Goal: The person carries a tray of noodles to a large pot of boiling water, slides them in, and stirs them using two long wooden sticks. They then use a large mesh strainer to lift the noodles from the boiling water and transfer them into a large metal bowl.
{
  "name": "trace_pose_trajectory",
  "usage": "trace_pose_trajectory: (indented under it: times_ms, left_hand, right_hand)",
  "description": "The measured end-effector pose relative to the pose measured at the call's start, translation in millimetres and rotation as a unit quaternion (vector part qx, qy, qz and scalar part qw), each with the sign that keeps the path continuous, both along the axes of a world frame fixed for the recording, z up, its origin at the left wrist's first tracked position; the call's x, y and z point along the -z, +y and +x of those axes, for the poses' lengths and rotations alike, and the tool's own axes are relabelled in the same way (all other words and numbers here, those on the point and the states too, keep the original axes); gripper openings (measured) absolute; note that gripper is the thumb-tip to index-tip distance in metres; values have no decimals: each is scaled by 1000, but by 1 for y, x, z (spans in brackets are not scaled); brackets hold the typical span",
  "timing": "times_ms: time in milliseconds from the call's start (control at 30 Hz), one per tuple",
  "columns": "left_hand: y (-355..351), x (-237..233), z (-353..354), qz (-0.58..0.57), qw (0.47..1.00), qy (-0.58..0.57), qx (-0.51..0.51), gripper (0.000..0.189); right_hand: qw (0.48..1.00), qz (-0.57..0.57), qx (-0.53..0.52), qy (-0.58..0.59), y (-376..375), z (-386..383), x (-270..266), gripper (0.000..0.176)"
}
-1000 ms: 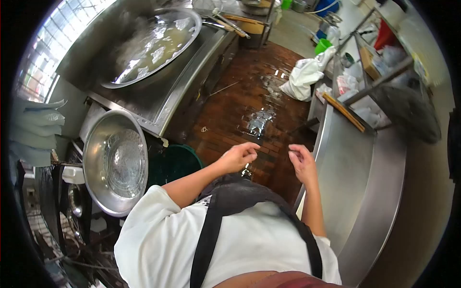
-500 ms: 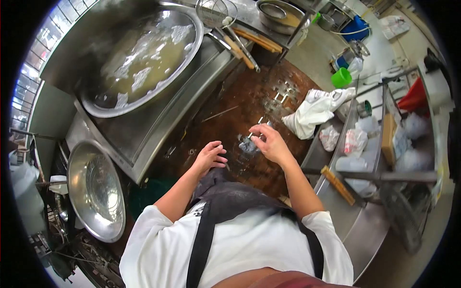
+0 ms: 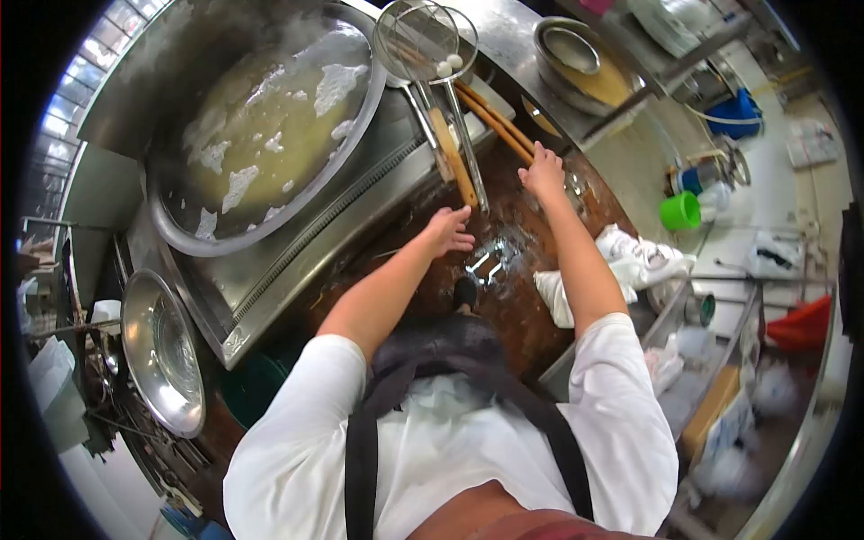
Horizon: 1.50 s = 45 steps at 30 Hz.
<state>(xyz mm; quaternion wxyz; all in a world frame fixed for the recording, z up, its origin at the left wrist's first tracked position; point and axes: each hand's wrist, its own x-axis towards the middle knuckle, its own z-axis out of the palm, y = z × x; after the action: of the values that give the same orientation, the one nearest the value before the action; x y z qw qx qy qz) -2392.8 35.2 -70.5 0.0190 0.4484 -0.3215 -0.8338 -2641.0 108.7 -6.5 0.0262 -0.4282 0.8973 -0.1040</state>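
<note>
Both hands are reaching forward now. The right hand [image 3: 544,171] has fingers curled at the wooden sticks [image 3: 492,113], grip unclear. The left hand [image 3: 450,230] is loose and empty, with the skimmer handle [image 3: 453,160] just beyond its fingers.

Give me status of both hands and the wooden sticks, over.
Left hand open, empty, just below skimmer handle. Right hand on near ends of wooden sticks; grip unclear. Steaming wok close at left.
</note>
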Motion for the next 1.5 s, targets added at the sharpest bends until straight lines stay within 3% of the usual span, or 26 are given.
trace_pose_trajectory:
  times_ms: [67, 133, 233, 267, 367, 433, 500, 600, 667, 733, 800, 933, 967, 1033, 1100, 1167, 1200, 1233, 1267, 1333, 1367, 1433, 1500]
  left_hand:
    - [1, 16, -42, 29, 999, 17, -38, 93]
    - [10, 28, -98, 57, 995, 36, -79, 70]
    - [12, 38, -130, 55, 986, 10, -155, 48]
    - [12, 39, -125, 52, 983, 3, -176, 42]
    - [22, 34, -124, 68, 974, -12, -214, 34]
    - [23, 31, -129, 67, 975, -12, -210, 33]
    - [23, 35, -127, 62, 978, -4, -198, 32]
    - [27, 34, -125, 49, 978, 5, -202, 33]
    - [27, 34, -123, 50, 981, 1, -186, 34]
    - [29, 35, -120, 51, 984, 0, -170, 36]
    - [30, 42, -115, 49, 987, 3, -155, 39]
    - [37, 58, -115, 19, 988, 24, -150, 43]
    - [36, 56, -116, 21, 997, -31, -72, 43]
    - [37, 37, -100, 37, 988, -146, 43, 44]
    - [59, 6, -86, -16, 981, -115, 155, 48]
    - [92, -19, -54, -53, 982, 3, 182, 46]
    - [106, -49, -40, -86, 981, 70, 158, 46]
    - [120, -85, -27, -120, 974, 137, 133, 46]
    - [134, -115, -13, -145, 973, 171, 56, 51]
    - [155, -152, 14, -146, 955, 240, -93, 54]
    - [157, -154, 31, -117, 952, 202, -199, 51]
    - [152, -152, 68, -48, 909, 129, -394, 46]
    - [139, -134, 129, -49, 877, 97, -468, 40]
  right_hand:
    - [999, 49, 9, 3, -34, -36, 12, 85]
    - [996, 87, 1, -1, -40, -87, 49, 78]
    - [995, 60, -52, -56, -46, -117, 89, 66]
    - [995, 2, -89, -46, -39, -111, 98, 59]
    - [990, 33, -74, -113, 1, -101, 64, 56]
    - [988, -14, -93, -120, 43, -116, 61, 47]
    - [981, 61, -51, -179, 88, -122, 9, 37]
    - [977, 138, 78, -144, 159, -152, -17, 29]
    - [984, 117, 85, -105, 232, -183, -6, 21]
    - [989, 101, 100, -36, 312, -216, 7, 23]
    - [981, 125, 146, -13, 365, -216, -27, 21]
    - [989, 29, 140, 30, 467, -234, -41, 22]
    - [988, 26, 141, 52, 481, -229, -44, 23]
    - [991, 20, 98, 88, 469, -245, -58, 24]
    - [996, -14, 77, 50, 402, -199, -112, 25]
    - [991, -104, -66, 57, 335, -174, -111, 23]
    - [997, -27, -68, -15, 295, -151, -116, 22]
    - [984, -68, -165, 30, 256, -123, -111, 22]
    - [981, -16, -180, -72, 204, -67, -139, 24]
    - [949, -30, -298, -102, 147, -1, -118, 25]
    - [937, -14, -321, -140, 123, 66, -154, 21]
    - [913, 10, -392, -110, 95, 134, -129, 20]
    - [877, 70, -460, -118, 74, 205, -118, 27]
